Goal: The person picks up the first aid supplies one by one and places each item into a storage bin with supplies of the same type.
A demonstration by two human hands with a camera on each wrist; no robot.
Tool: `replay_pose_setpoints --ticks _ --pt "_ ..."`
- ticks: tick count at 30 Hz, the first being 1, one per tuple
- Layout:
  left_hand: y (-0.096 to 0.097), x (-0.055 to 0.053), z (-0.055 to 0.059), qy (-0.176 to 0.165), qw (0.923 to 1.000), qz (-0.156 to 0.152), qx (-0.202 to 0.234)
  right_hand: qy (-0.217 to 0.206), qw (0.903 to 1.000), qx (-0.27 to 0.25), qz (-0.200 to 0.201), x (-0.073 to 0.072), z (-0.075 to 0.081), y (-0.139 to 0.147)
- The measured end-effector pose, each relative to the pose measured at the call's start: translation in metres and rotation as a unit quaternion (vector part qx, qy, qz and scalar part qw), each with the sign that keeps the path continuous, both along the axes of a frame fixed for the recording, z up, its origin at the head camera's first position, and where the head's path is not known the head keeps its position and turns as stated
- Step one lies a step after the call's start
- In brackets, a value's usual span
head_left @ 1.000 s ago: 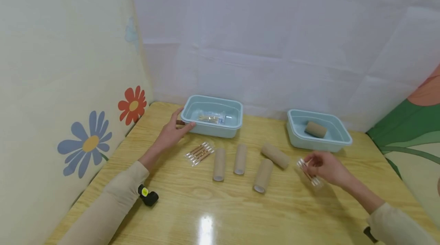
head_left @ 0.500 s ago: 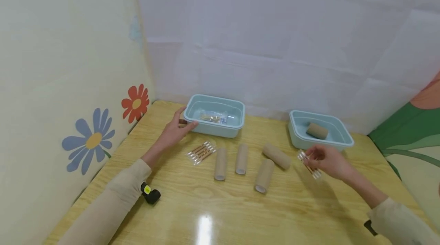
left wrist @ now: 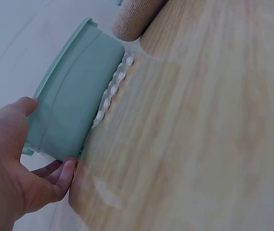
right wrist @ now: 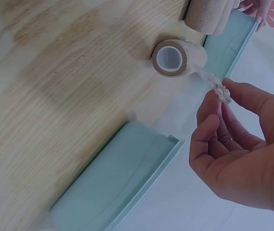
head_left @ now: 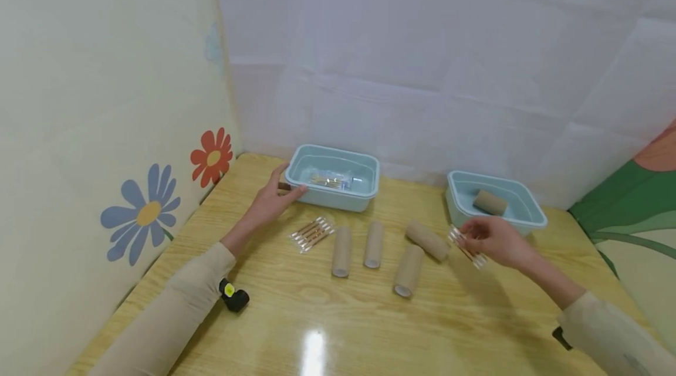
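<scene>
My left hand (head_left: 269, 197) grips the left end of a light blue plastic bin (head_left: 338, 198), thumb at the rim and fingertips low by its base in the left wrist view. A clear packet of cotton swabs with pale ends lies inside that bin. On the table in front of it sits another flat cotton swab packet (head_left: 311, 234). My right hand (head_left: 496, 241) pinches a third cotton swab packet (right wrist: 218, 90) between thumb and fingers, held above the table just in front of the right blue bin (head_left: 528, 206). One tan bandage roll (head_left: 490, 203) lies in that right bin.
Several tan bandage rolls lie between the two bins, one of them a tilted roll (head_left: 428, 240) touching or nearly touching a nearer roll (head_left: 409, 271). A white cloth (head_left: 401, 71) hangs behind the wooden table (head_left: 348, 329). A flower-printed sheet (head_left: 132, 100) borders the left.
My right hand has risen a little and shifted left with the cotton swab packet. My left hand stays on the left bin. The head view has shifted slightly.
</scene>
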State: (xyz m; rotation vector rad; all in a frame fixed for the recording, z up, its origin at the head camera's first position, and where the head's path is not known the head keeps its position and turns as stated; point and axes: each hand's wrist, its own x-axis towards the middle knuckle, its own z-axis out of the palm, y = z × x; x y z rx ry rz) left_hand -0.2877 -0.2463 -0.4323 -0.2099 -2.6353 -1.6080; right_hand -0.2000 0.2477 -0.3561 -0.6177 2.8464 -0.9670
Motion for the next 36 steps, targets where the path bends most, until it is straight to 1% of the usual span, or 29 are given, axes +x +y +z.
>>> replay_pose_setpoints --ticks 3,9,14,18,21,25,28,34,36 --pt "0.001 0.001 0.0 0.0 1.0 0.0 0.002 0.013 0.9999 0.01 0.0 -0.003 0.003 -0.006" --pt "0.0 0.002 0.0 0.0 1.0 0.001 0.0 0.024 0.9997 0.002 0.009 -0.012 0.005 -0.026" --pt "-0.002 -0.001 -0.002 0.003 1.0 0.0 0.0 0.034 0.9993 0.0 0.018 -0.024 0.006 -0.044" --pt "-0.001 -0.002 -0.003 0.004 1.0 0.002 0.0 0.04 0.9988 -0.014 0.023 -0.035 0.006 -0.057" --pt "0.0 -0.001 -0.004 0.001 1.0 0.002 -0.001 0.048 0.9985 -0.021 0.018 -0.042 0.003 -0.068" --pt "0.001 0.001 -0.003 -0.001 1.0 0.003 -0.002 0.049 0.998 -0.04 0.003 -0.053 -0.002 -0.082" --pt "0.002 0.003 -0.003 -0.001 1.0 0.003 0.0 0.043 0.9976 -0.054 -0.003 -0.059 -0.003 -0.091" --pt "0.001 0.002 -0.004 0.003 1.0 0.004 0.002 0.036 0.9972 -0.065 0.0 -0.074 0.005 -0.104" --pt "0.001 0.001 -0.003 0.005 1.0 0.003 0.001 0.03 0.9975 -0.063 -0.008 -0.08 0.008 -0.108"
